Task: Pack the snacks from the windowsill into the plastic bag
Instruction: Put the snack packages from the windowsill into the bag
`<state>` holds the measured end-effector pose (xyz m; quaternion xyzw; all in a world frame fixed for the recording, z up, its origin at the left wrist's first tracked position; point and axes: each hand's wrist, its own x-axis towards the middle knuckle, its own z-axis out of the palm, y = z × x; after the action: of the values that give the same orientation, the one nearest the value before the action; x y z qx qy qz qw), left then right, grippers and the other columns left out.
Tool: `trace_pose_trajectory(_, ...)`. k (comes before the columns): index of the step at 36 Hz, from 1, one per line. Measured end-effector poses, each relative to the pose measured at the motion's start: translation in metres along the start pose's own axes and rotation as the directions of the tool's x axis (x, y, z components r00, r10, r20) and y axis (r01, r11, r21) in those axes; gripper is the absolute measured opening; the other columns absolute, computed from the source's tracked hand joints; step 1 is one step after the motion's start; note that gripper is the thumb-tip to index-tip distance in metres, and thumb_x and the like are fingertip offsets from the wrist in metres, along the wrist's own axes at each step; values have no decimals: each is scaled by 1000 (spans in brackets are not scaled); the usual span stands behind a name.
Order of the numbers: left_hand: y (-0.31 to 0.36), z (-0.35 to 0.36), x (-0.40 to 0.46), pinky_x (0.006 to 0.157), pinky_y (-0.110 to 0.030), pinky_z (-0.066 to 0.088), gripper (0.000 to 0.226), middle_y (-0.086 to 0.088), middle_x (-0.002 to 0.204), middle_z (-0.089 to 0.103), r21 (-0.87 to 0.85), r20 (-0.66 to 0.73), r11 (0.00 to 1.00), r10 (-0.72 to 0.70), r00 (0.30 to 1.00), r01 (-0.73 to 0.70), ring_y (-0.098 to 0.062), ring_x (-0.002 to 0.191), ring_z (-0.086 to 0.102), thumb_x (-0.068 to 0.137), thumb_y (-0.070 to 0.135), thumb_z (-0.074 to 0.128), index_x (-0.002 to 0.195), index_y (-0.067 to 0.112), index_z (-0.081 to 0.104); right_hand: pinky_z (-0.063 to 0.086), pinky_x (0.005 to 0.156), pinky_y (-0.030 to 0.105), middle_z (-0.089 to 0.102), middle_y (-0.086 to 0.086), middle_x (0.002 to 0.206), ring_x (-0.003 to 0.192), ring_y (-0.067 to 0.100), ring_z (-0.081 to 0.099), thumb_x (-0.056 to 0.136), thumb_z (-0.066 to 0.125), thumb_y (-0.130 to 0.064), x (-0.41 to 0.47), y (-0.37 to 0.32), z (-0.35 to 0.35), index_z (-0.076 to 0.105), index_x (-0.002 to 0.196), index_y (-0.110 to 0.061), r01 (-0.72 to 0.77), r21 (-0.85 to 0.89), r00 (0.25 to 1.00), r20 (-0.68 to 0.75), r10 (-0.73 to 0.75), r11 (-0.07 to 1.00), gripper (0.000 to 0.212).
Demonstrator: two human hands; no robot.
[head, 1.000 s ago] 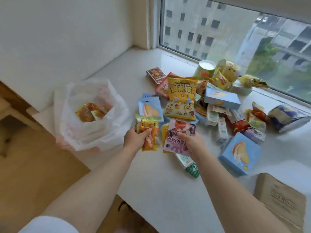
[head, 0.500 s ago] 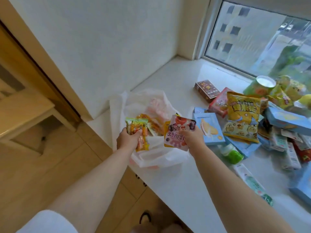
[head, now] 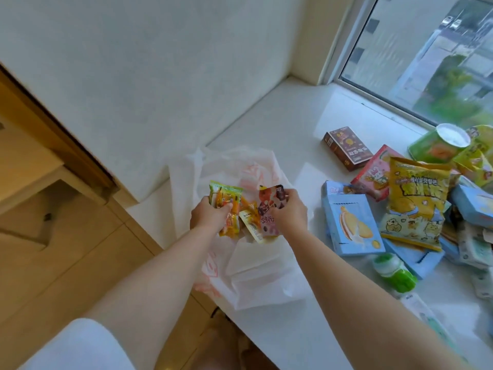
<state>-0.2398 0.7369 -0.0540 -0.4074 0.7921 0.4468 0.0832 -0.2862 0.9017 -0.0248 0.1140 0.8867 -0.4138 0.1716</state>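
A white plastic bag (head: 256, 273) with orange print lies open at the windowsill's near left edge. My left hand (head: 209, 216) grips a green and orange snack packet (head: 226, 206) right over the bag's mouth. My right hand (head: 289, 214) holds a pink snack pouch (head: 268, 212) beside it, together with a yellow packet (head: 252, 228) that sticks out underneath. Both hands are over the bag. A pile of snacks (head: 416, 198) remains on the windowsill (head: 280, 129) to the right.
To the right lie a blue cake box (head: 352, 225), a large yellow chip bag (head: 416, 204), a pink box (head: 373, 174), a brown box (head: 346, 146), a green cup (head: 437, 144) and a green bottle (head: 394, 272). A white wall rises behind; wooden floor lies on the left.
Both hands carried their packets from the snack pile leftward to the bag's mouth. The view swung left with them, and the hands now sit lower, close together over the bag.
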Motion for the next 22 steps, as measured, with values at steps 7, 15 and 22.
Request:
trace_pose_trajectory(7, 4, 26, 61, 87, -33, 45, 56, -5, 121, 60, 139, 121, 988, 50, 991, -67, -29, 108, 58, 85, 46, 62, 130, 21, 42, 41, 64, 32, 63, 6, 95, 77, 23, 51, 91, 48, -14, 37, 4, 33, 51, 106, -17, 74, -322, 991, -81, -106, 944, 16)
trace_pose_trajectory(15, 3, 44, 87, 104, -36, 36, 82, -7, 147, 28, 284, 167, 871, 366, 916, -400, -25, 132, 38, 87, 52, 56, 151, 22, 14, 50, 57, 31, 60, 13, 75, 68, 34, 58, 56, 71, 7, 68, 17, 61, 64, 79, -4, 354, -655, 855, -64, -515, 668, 26)
trace_pose_trajectory(22, -20, 54, 86, 113, -35, 18, 69, -2, 159, 7, 634, 258, 575, 473, 843, -517, -23, 143, 15, 96, 53, 33, 152, 23, 7, 33, 102, 40, 48, 16, 132, 120, 37, 43, 90, 54, -31, 57, 34, 87, 54, 123, -5, 337, -670, 941, 257, -219, 661, 42)
